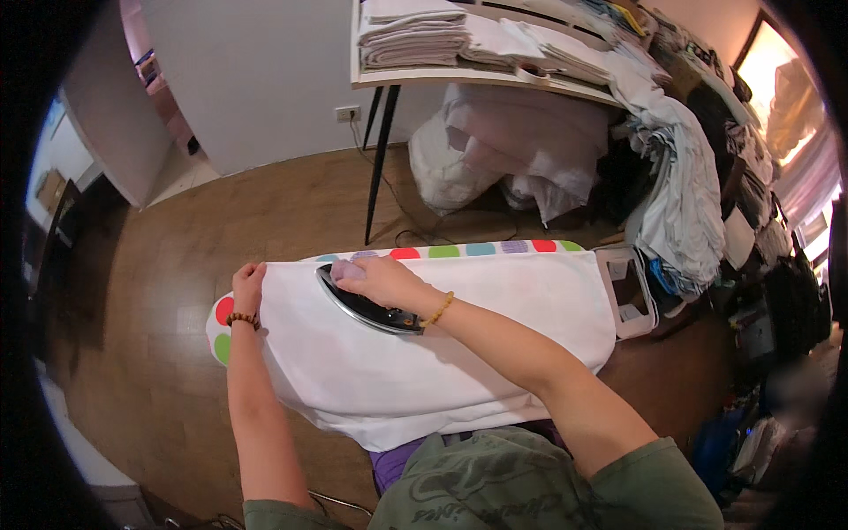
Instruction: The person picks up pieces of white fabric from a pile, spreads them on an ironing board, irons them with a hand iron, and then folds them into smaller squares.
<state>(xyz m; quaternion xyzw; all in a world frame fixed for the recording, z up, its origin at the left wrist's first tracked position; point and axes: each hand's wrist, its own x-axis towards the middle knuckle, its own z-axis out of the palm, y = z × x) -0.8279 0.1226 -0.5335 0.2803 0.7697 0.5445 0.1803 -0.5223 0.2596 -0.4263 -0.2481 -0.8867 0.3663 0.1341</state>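
A white cloth (411, 377) lies spread over a polka-dot ironing board (478, 250), its near edge hanging down in folds towards me. My right hand (384, 278) grips the handle of a black clothes iron (371, 311), whose soleplate rests on the upper left part of the cloth. At the cloth's far left corner, my left hand (248, 286) pinches the edge between thumb and fingers. Dots of the board cover show past the cloth at the left end and along the far side.
Beyond the board, a table (464, 78) bears stacked white cloths (412, 36) and a tape roll (532, 74). White bags (490, 152) sit beneath it. A cable runs from a wall outlet (348, 114). Piled clothes (686, 199) hang at right, near the board's metal iron rest (626, 291).
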